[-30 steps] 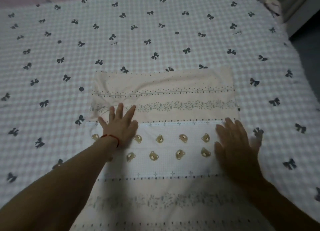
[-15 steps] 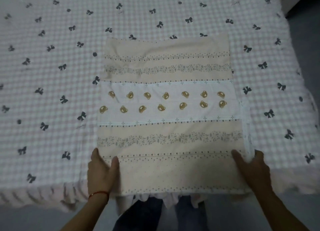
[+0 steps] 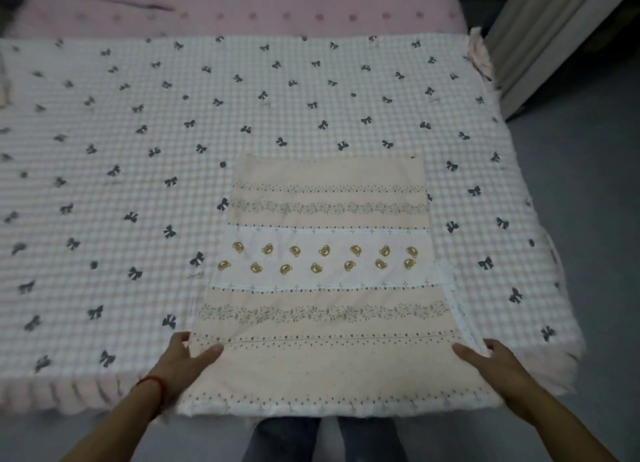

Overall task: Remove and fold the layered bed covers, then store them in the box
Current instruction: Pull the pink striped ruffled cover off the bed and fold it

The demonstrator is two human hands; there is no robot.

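Observation:
A folded peach and white cover [image 3: 325,288] with rows of small bear heads lies flat on the near part of the bed, its near edge hanging slightly over the bed's front. My left hand [image 3: 183,361] grips its near left edge, thumb on top and fingers under the side. My right hand [image 3: 491,361] grips the near right edge in the same way. Under it a white checked cover [image 3: 138,184] with dark bows is spread across the bed. No box is in view.
A pink dotted sheet [image 3: 277,18] shows at the far end of the bed, with pink bedding piled beyond it. Grey floor [image 3: 588,219] runs along the right side. A pale radiator-like panel [image 3: 540,42] stands at the far right. My legs show below the bed's front edge.
Both hands left the middle of the folded cover, where they lay flat, and came back to take hold of its near side edges. My view has pulled back and risen.

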